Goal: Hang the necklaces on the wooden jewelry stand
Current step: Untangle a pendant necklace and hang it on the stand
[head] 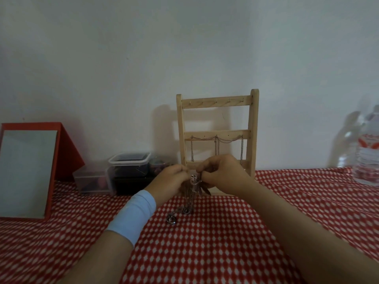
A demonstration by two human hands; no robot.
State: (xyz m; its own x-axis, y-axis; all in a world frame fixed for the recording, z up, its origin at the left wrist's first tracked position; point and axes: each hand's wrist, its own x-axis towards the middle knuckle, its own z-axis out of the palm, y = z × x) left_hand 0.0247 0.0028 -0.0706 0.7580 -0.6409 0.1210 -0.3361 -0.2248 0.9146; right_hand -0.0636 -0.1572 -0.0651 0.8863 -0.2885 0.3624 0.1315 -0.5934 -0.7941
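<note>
Counter [266, 212] under red-white checked cloth. Red-framed mirror [26, 173] at 9 o'clock, tilted back. Wooden jewelry stand [215, 101] at 12 o'clock against the wall: pale ladder frame, three rails, small hooks on the top rail. Water bottle [369, 148] at 3 o'clock. Plastic containers [129, 165] at 10 o'clock. Left hand [172, 179] and right hand [223, 173] meet before the bottom rail, fingers [202, 168] of both pinching a thin silver necklace [193, 181] that hangs to the cloth. Silver chains [217, 140] drape in swags from the middle rail. Ring pendant [171, 219] lies at 7 o'clock of the hands.

Both forearms reach from the lower edge to mid-frame, where left hand [174, 178] and right hand [223, 173] meet, curled fingers pinching a necklace chain [192, 194] between them.
</note>
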